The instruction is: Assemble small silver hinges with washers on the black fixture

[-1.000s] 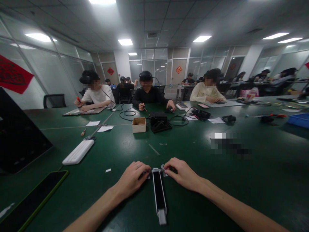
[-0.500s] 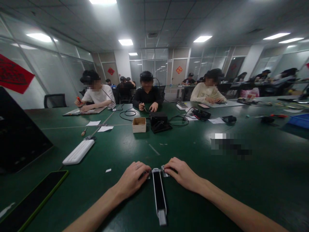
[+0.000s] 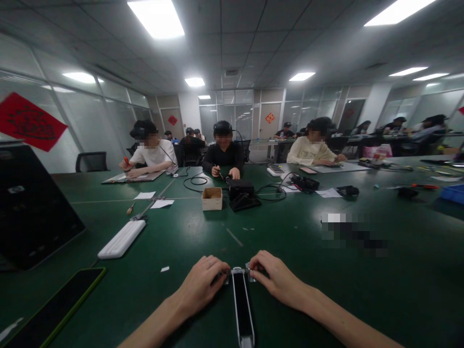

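A long, narrow black device with a silver-white frame (image 3: 243,304) lies on the green table, pointing away from me. My left hand (image 3: 203,280) has its thumb and fingers pinched on a small shiny metal tab (image 3: 227,278) at the left of the device's far end. On the opposite side, the thumb and fingertips of my right hand (image 3: 274,275) close on a matching metal tab (image 3: 251,276). Fingers partly cover both tabs, so their exact shape is hard to make out.
A green-edged phone (image 3: 60,309) and a white lamp-like bar (image 3: 122,239) lie to the left, near a black HP panel (image 3: 32,208). Further off stand a small cardboard box (image 3: 212,202) and a black stand (image 3: 243,195) with cables. Co-workers sit across the table.
The view has tilted upward, so everything sits lower in the picture. Both hands keep their pinch beside the device's far end, with hardly any movement relative to it.
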Motion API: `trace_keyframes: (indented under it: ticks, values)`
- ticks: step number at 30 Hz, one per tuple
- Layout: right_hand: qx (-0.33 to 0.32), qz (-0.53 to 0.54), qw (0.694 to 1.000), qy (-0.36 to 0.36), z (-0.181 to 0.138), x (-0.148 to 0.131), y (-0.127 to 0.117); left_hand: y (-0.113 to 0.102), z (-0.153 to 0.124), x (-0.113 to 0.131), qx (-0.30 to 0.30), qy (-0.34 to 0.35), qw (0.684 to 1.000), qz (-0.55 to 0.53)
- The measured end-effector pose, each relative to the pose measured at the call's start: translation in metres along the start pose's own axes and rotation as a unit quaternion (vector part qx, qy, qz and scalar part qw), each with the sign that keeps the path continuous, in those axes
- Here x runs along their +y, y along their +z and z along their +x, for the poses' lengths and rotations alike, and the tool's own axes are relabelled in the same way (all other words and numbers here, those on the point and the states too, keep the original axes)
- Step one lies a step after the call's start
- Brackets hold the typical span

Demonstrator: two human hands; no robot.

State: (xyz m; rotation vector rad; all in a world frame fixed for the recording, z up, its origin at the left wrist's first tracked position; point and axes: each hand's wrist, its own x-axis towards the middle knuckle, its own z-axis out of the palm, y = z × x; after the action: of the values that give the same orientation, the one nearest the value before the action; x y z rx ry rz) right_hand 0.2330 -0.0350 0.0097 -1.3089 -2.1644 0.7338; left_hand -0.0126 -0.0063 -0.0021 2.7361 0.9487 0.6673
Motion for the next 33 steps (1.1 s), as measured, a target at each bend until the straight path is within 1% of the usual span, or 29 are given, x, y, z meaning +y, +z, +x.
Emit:
trace_keyframes:
  ticks: [3, 7, 14, 24, 33]
  values:
    - [-0.009, 0.001, 1.000, 0.011, 0.0006, -0.0046, -0.0013, -0.0018, 0.0004, 0.0022, -0.003, -0.006, 1.000, 0.001]
    - [-0.006, -0.007, 1.000, 0.015, 0.0014, -0.0062, -0.0017, -0.0031, 0.0009, 0.0031, -0.004, -0.006, 1.000, 0.002]
    - [0.002, -0.018, 1.000, -0.004, 0.0013, -0.0012, 0.0009, -0.0003, -0.0006, -0.0010, -0.006, -0.007, 1.000, -0.006]
    - [0.019, -0.013, 0.999, -0.025, 0.0018, 0.0026, 0.0053, -0.0030, 0.0003, 0.0027, -0.009, -0.011, 1.000, 0.001]
    - [0.017, 0.007, 1.000, 0.019, 0.0022, -0.0038, 0.0039, 0.0015, -0.0016, -0.0015, -0.003, -0.008, 1.000, 0.001]
